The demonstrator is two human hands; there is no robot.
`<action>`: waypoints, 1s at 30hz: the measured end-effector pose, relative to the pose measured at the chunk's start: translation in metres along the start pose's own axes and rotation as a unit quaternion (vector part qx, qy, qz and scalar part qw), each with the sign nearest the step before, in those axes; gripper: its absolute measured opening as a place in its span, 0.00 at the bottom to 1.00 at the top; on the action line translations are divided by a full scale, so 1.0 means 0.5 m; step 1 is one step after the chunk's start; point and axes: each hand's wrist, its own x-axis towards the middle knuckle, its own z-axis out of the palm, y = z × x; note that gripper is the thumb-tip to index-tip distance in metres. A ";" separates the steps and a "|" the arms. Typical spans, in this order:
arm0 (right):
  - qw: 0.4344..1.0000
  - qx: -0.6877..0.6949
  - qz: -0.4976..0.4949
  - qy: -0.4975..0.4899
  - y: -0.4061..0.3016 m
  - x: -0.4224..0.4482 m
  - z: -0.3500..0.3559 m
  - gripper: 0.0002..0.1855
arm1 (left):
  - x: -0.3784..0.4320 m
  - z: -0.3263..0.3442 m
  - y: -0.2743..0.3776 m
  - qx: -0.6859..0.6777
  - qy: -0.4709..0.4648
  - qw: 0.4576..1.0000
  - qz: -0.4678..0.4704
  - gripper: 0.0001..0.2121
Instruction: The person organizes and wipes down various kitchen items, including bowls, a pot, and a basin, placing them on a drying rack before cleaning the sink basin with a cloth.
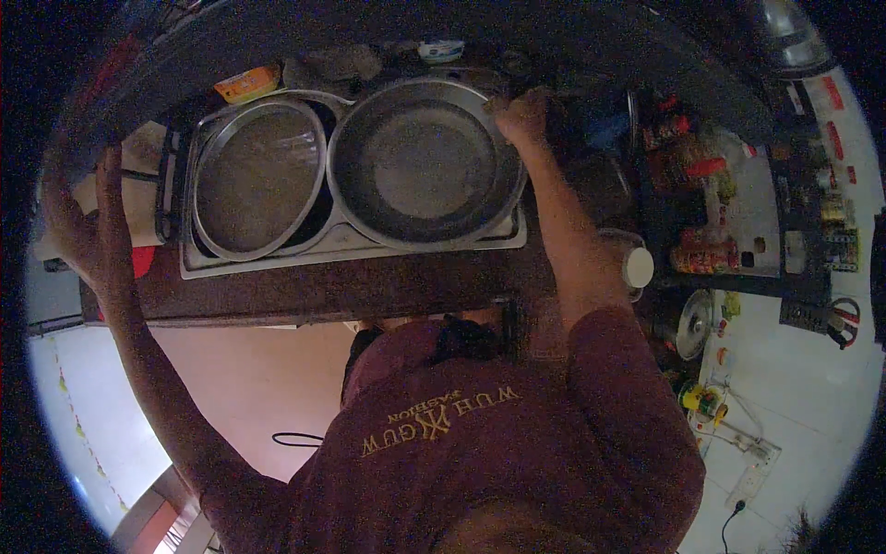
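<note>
A large round metal basin [426, 163] rests at the right side of a stainless steel unit [360, 253] with two round places, a sink or a stove top. Beside it on the left lies a second round metal pan [259, 180], slightly tilted, with a shiny surface. My right hand [525, 119] is closed at the upper right rim of the large basin, with its fingertips on the rim; the fingers are partly in shadow. My left hand [90, 242] is raised left of the unit, fingers apart, with nothing visible in it.
An orange bowl [246, 84] and a small white tub [441, 50] stand behind the unit. Near my right forearm is a container with a white lid [637, 267]. Jars [706, 256] and a metal lid [693, 324] are farther right. A red object [143, 261] lies beside my left hand.
</note>
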 end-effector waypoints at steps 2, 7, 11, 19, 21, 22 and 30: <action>0.997 -0.049 0.056 -0.029 0.122 0.100 0.055 0.38 | 0.008 0.055 -0.021 0.000 -0.028 0.999 0.028 0.21; 0.986 -0.142 -0.003 0.088 0.120 0.130 0.061 0.40 | -0.011 0.055 0.013 0.029 0.004 0.999 -0.037 0.21; 0.956 -0.261 -0.086 -0.099 0.064 0.120 0.039 0.40 | -0.009 0.006 -0.010 0.036 0.008 0.999 0.000 0.21; 0.977 -0.075 -0.057 0.190 0.153 0.084 0.085 0.29 | -0.004 0.034 0.000 0.022 0.008 1.000 0.005 0.19; 0.972 -0.216 -0.054 0.077 0.167 0.116 0.085 0.25 | 0.007 0.035 0.008 0.030 -0.004 1.000 0.007 0.19; 0.963 -0.261 -0.061 0.037 0.139 0.108 0.065 0.23 | 0.001 0.035 0.004 -0.003 -0.004 1.000 0.009 0.19; 0.985 0.014 0.014 -0.170 0.172 0.128 0.003 0.16 | 0.000 0.060 0.006 -0.102 0.013 0.995 -0.001 0.18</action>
